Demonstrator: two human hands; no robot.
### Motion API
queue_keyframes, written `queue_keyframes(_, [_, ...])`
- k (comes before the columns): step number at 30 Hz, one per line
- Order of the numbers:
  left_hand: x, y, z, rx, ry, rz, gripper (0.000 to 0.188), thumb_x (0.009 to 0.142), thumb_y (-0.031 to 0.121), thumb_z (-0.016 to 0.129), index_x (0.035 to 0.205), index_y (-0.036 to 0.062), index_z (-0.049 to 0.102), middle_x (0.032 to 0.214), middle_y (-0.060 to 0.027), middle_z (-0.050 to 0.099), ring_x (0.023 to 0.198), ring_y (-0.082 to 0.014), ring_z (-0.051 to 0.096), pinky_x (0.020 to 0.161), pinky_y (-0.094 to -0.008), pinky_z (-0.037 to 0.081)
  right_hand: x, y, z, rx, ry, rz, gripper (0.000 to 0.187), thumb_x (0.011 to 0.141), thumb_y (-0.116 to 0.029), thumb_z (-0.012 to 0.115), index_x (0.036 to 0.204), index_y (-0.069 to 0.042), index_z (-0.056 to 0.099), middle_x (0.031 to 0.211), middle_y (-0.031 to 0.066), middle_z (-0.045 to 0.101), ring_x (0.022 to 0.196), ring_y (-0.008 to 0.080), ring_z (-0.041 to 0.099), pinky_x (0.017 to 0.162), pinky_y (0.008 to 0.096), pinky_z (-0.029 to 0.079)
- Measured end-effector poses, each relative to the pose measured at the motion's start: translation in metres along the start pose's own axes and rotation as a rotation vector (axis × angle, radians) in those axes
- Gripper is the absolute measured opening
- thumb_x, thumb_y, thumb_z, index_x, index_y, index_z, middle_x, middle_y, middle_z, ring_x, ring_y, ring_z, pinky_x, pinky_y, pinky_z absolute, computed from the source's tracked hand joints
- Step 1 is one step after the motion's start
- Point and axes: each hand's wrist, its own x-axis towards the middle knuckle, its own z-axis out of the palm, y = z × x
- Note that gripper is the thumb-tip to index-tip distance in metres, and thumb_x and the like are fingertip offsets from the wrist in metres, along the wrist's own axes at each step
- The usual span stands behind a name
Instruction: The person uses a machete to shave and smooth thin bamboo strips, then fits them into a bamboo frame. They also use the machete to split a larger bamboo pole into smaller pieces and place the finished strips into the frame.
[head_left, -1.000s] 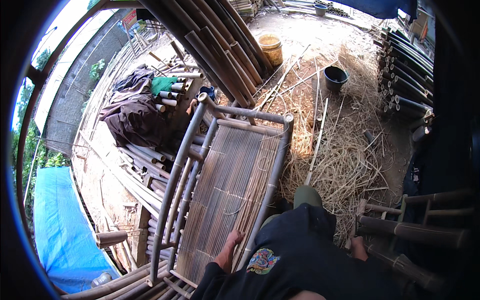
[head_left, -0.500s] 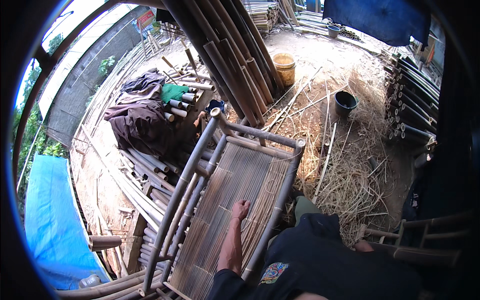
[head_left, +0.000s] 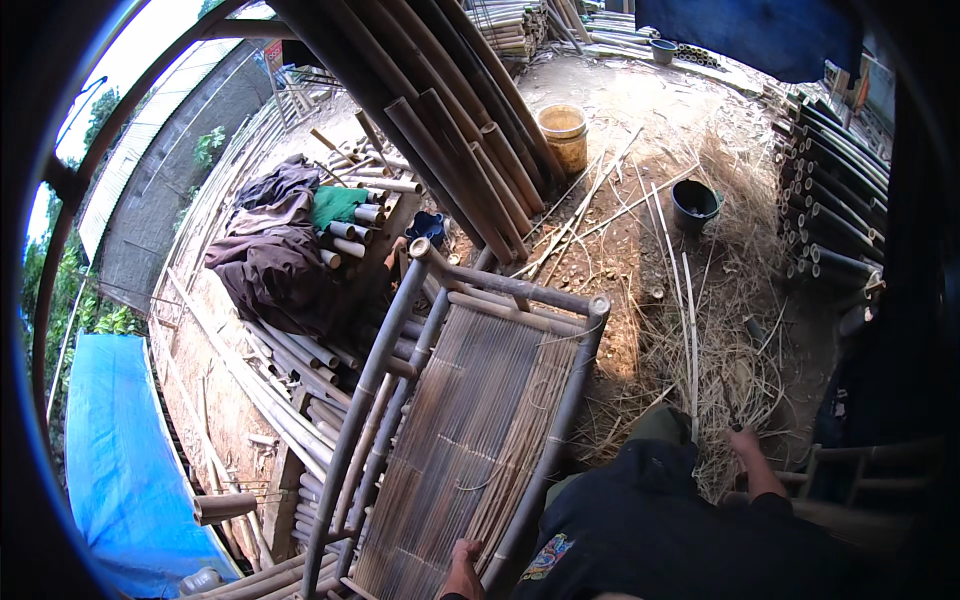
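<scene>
- Item under work: a bamboo bench frame (head_left: 470,420) with a slatted panel, lying on the ground of an outdoor yard. Its round rails run from the lower edge of the view up to a cross rail near the leaning bamboo poles (head_left: 440,110).
- Left hand (head_left: 462,570): at the near end of the slatted panel, by the lower edge of the view, resting on or just over the slats. Only the top of the hand shows (fingers mostly cut off), so whether it grips anything cannot be told.
- Right hand (head_left: 745,440): well apart from the frame, out to the right over the dry straw litter (head_left: 700,380). It appears curled, possibly on a thin dark item; the grip cannot be confirmed.
- Surroundings: a yellow bucket (head_left: 563,135) beyond the poles, a black bucket (head_left: 695,205) on the straw, dark cloth (head_left: 280,260) draped over stacked cut poles to the left, a blue tarpaulin (head_left: 115,460) at the left edge.
- Judgement on method: with one hand on the panel, the frame's near end should be kept steady and pressed flat; any slat adjustment is best made with the palm spread across several slats, so none lifts out of line.
</scene>
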Motion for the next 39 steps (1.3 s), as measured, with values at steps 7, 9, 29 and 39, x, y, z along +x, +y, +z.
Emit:
queue_keyframes(7, [0.06,0.286,-0.065,0.18,0.288,0.46,0.034,0.085,0.035,0.059,0.09,0.0025,0.066,0.081,-0.011,0.068,0.069,-0.0219,0.067,0.064,-0.0366,0.053,0.057,-0.017,-0.008,-0.021,0.118,-0.146,0.037,0.074,-0.033,0.074,0.094,-0.003,0.066,0.077,0.0144,0.067,0.071,0.0293,0.067,0.063,0.0399,0.051])
queue_keyframes(9, [0.055,0.391,-0.089,-0.262,0.219,0.338,0.037,0.087,0.032,0.056,0.1,-0.0018,0.065,0.084,-0.0149,0.068,0.074,-0.0239,0.067,0.068,-0.0363,0.052,0.098,-0.03,-0.008,0.007,0.031,-0.129,0.034,0.074,-0.033,0.073,0.084,-0.002,0.065,0.069,0.0122,0.064,0.066,0.0284,0.065,0.061,0.0401,0.051])
queue_keyframes(29, [0.141,0.733,-0.211,0.638,-0.044,0.362,0.049,0.085,0.045,0.051,0.101,0.0038,0.07,0.107,-0.0231,0.065,0.101,-0.0376,0.063,0.089,-0.0447,0.048,0.349,-0.207,-0.101,0.36,-0.061,0.176,0.022,0.076,-0.02,0.066,0.067,-0.001,0.057,0.06,0.0078,0.058,0.048,0.0191,0.056,0.044,0.0356,0.044])
queue_keyframes(39, [0.197,1.145,-0.439,-0.207,0.16,0.699,0.043,0.085,0.041,0.057,0.099,0.0024,0.069,0.088,-0.019,0.069,0.085,-0.0317,0.066,0.077,-0.0379,0.05,0.423,-0.334,-0.124,0.162,-0.11,0.258,0.029,0.071,-0.022,0.071,0.074,0.005,0.062,0.068,0.0136,0.062,0.059,0.0237,0.062,0.056,0.0389,0.049])
